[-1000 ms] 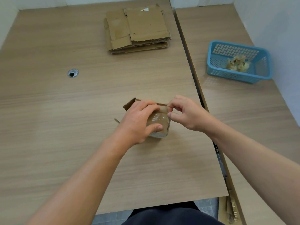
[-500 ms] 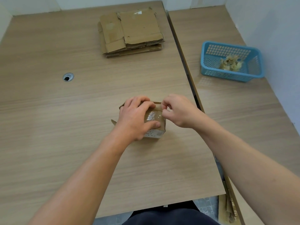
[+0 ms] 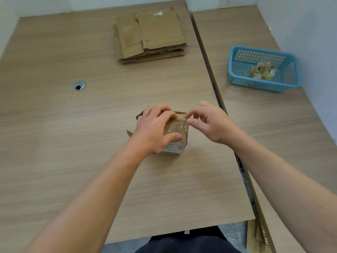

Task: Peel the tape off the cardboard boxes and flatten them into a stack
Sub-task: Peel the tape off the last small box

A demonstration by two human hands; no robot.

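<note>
**Picking at the tape on a small box**

The small box [image 3: 176, 133] stood on the table [image 3: 82, 136], near its right edge and well short of the flattened stack [image 3: 149, 35] at the far edge. The left hand [image 3: 155, 128] was clamped over the small box, fingers curled across the top and thumb on the near face. The right hand [image 3: 209, 123] had thumb and forefinger drawn close at the top right corner, where the glossy tape [image 3: 176, 127] ran up. Whether any tape was caught between them, I could not tell.

The box looked light and thin-walled, likely to skid or buckle if pulled hard. It seemed best braced from above, with the tape lifted from its loose end. Off to the right sat a blue basket [image 3: 237, 83].
</note>
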